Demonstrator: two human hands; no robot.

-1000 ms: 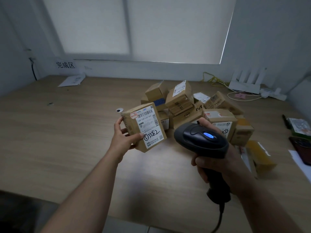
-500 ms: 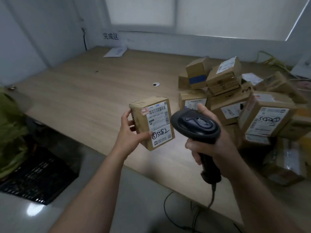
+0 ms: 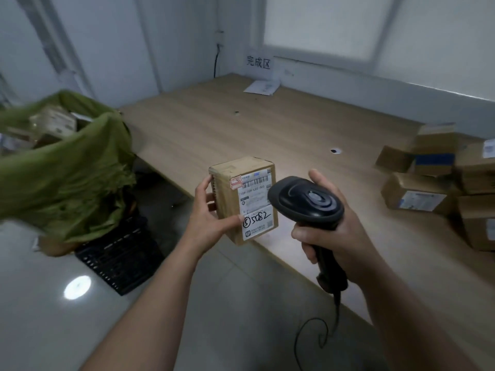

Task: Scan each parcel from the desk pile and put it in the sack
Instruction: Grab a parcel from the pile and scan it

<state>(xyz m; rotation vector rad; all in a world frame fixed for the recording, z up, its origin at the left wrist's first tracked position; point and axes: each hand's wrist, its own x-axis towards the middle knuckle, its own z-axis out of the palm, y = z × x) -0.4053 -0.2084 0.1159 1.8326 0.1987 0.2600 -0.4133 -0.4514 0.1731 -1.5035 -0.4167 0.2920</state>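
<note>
My left hand (image 3: 211, 212) grips a small cardboard parcel (image 3: 235, 194) by its left side, thumb on the white label that faces me with "5082" handwritten on it. My right hand (image 3: 332, 231) holds a black barcode scanner (image 3: 308, 202) by its handle, its head just right of the parcel's label and overlapping its edge. The parcel is held over the desk's front edge. A green sack (image 3: 67, 172) stands open on the floor at the left with several boxes inside. The desk pile (image 3: 439, 183) of cardboard parcels lies at the far right.
The wooden desk (image 3: 267, 129) runs from the corner to the right. A white sheet (image 3: 261, 88) lies at its back by a wall sign. A black crate (image 3: 117, 255) sits on the floor under the sack. The scanner's cable (image 3: 321, 336) hangs below my right hand.
My view has swung left, bringing the green sack into sight and pushing the pile to the right edge. Both hands keep their grips; the scanner's blue light seen one second ago is off.
</note>
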